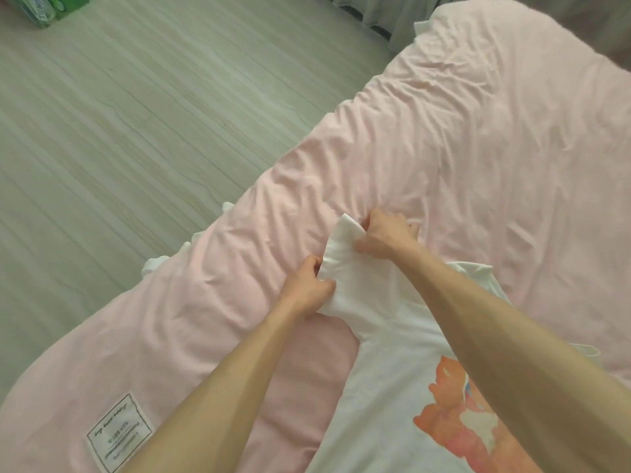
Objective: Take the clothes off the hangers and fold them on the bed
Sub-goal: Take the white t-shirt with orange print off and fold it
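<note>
A white T-shirt (386, 380) lies flat on the pink duvet (478, 148) of the bed, occupying the 5 o'clock area of the view. Its orange printed graphic (447, 425) faces up and is partly covered by the right forearm. One sleeve (341, 247) extends toward 12 o'clock, near the frame centre.

Left hand (307, 288): fingers curled, pinching the sleeve's near edge – at 8 o'clock from the cuff. Right hand (386, 237): fingers curled, gripping the opposite edge of the same sleeve, at 3 o'clock from the cuff. The hands are close together, the sleeve fabric bunched between them.

A white sewn label (119, 431) with fine, illegible print sits on the duvet at 7 o'clock. Pale wood-grain floor (119, 114) fills the 9-to-11 o'clock area – a green package (44, 8) rests on it at 11 o'clock. Grey fabric (375, 15) hangs at 12 o'clock.
</note>
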Available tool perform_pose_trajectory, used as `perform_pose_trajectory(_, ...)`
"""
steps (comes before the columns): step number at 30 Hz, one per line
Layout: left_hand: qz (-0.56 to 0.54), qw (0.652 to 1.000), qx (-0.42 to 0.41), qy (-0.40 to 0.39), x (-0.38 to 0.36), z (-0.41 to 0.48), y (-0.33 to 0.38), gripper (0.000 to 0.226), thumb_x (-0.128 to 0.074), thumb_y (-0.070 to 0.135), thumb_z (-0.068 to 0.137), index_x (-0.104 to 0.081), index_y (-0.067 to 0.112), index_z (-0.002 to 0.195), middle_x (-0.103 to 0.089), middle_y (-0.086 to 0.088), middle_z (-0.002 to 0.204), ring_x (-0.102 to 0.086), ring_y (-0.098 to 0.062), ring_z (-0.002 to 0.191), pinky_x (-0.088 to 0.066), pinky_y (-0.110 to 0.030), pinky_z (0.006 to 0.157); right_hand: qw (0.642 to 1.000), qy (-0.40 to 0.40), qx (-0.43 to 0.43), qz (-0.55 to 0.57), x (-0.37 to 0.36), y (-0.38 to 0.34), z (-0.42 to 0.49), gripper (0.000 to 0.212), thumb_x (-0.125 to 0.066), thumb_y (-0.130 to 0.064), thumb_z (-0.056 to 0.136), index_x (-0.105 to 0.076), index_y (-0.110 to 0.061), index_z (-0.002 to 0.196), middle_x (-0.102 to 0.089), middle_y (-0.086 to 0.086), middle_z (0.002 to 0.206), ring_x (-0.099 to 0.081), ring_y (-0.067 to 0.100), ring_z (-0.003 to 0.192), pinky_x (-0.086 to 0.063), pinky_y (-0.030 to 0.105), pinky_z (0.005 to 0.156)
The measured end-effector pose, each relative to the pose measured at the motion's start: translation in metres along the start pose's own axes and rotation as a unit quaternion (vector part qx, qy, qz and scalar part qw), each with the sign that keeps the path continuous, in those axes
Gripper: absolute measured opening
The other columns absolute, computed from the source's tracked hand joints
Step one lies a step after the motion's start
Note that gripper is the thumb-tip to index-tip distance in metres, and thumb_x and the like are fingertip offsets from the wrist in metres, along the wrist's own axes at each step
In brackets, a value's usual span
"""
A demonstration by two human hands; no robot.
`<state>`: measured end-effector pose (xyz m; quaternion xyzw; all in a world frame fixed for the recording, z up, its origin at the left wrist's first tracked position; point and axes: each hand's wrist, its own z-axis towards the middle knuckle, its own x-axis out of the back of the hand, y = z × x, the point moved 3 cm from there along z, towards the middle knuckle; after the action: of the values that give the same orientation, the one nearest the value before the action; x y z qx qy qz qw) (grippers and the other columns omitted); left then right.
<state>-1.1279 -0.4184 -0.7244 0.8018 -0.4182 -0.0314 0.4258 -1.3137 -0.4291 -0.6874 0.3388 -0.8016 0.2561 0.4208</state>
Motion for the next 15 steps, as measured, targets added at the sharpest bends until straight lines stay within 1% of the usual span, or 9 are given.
perform_pose_trajectory(1,0.011,1.000,-0.004,0.012,-0.001,0.001,-0.001,0.028,-0.058,0.025,0.089,-0.057,0.025,0.117,-0.064,0.010,0.102,-0.061,-0.016,0.095,-0.044,-0.027,0.072,1.000,0.023,0.007,-0.007,0.003,-0.002,0.001,0.024,-0.058,-0.028,0.084,-0.065,-0.027,0.108,-0.066,0.004,0.108,-0.049,0.029,0.120,-0.026,0.041,0.087)
perform_pose_trajectory(3,0.014,0.998,-0.014,0.052,0.000,0.000,-0.003,0.022,-0.054,0.028,0.093,-0.059,0.023,0.114,-0.064,0.007,0.098,-0.061,-0.020,0.096,-0.040,-0.029,0.072,0.997,0.066,0.050,-0.006,0.009,-0.012,0.002,0.019,-0.055,-0.029,0.089,-0.067,-0.031,0.103,-0.068,-0.001,0.105,-0.049,0.027,0.118,-0.026,0.039,0.086)
perform_pose_trajectory(5,-0.001,0.994,-0.020,0.109,0.002,0.001,-0.007,0.016,-0.053,0.029,0.095,-0.058,0.020,0.107,-0.067,0.001,0.097,-0.061,-0.027,0.096,-0.041,-0.033,0.073,0.988,0.108,0.107,0.010,0.014,-0.020,0.000,0.019,-0.057,-0.031,0.092,-0.067,-0.035,0.108,-0.066,-0.006,0.107,-0.048,0.025,0.117,-0.031,0.039,0.091)
perform_pose_trajectory(7,-0.006,0.988,-0.020,0.154,0.001,-0.004,-0.011,0.015,-0.052,0.031,0.097,-0.055,0.021,0.107,-0.068,-0.004,0.100,-0.061,-0.033,0.096,-0.043,-0.036,0.075,0.982,0.136,0.127,0.023,0.014,-0.020,-0.003,0.020,-0.056,-0.033,0.095,-0.068,-0.036,0.112,-0.063,-0.006,0.111,-0.047,0.023,0.116,-0.036,0.039,0.097)
perform_pose_trajectory(9,0.014,0.984,-0.013,0.174,-0.005,-0.009,-0.014,0.017,-0.049,0.034,0.097,-0.053,0.024,0.111,-0.069,-0.007,0.101,-0.062,-0.035,0.096,-0.046,-0.038,0.077,0.988,0.121,0.097,0.017,0.009,-0.010,-0.004,0.024,-0.054,-0.030,0.096,-0.067,-0.037,0.115,-0.059,-0.002,0.119,-0.045,0.024,0.121,-0.036,0.038,0.101)
perform_pose_trajectory(11,0.032,0.983,-0.002,0.181,-0.009,-0.013,-0.014,0.021,-0.048,0.035,0.096,-0.053,0.025,0.115,-0.068,-0.006,0.101,-0.062,-0.035,0.096,-0.048,-0.038,0.078,0.995,0.072,0.052,0.042,0.004,-0.002,-0.007,0.035,-0.054,-0.023,0.089,-0.064,-0.035,0.120,-0.054,0.001,0.126,-0.041,0.025,0.128,-0.035,0.039,0.103)
perform_pose_trajectory(12,0.032,0.983,0.004,0.178,-0.010,-0.013,-0.014,0.023,-0.049,0.035,0.095,-0.053,0.025,0.115,-0.068,-0.005,0.101,-0.062,-0.033,0.096,-0.047,-0.036,0.077,0.996,0.051,0.043,0.064,0.003,-0.001,-0.008,0.041,-0.054,-0.020,0.085,-0.062,-0.033,0.123,-0.053,0.001,0.128,-0.039,0.026,0.130,-0.035,0.039,0.104)
perform_pose_trajectory(15,0.008,0.989,0.016,0.146,-0.008,-0.015,-0.014,0.025,-0.057,0.035,0.091,-0.054,0.024,0.113,-0.066,0.003,0.097,-0.062,-0.026,0.093,-0.042,-0.031,0.074,0.994,0.021,0.072,0.085,0.002,-0.013,-0.014,0.058,-0.058,-0.017,0.078,-0.052,-0.033,0.133,-0.052,-0.005,0.134,-0.035,0.024,0.133,-0.034,0.039,0.104)
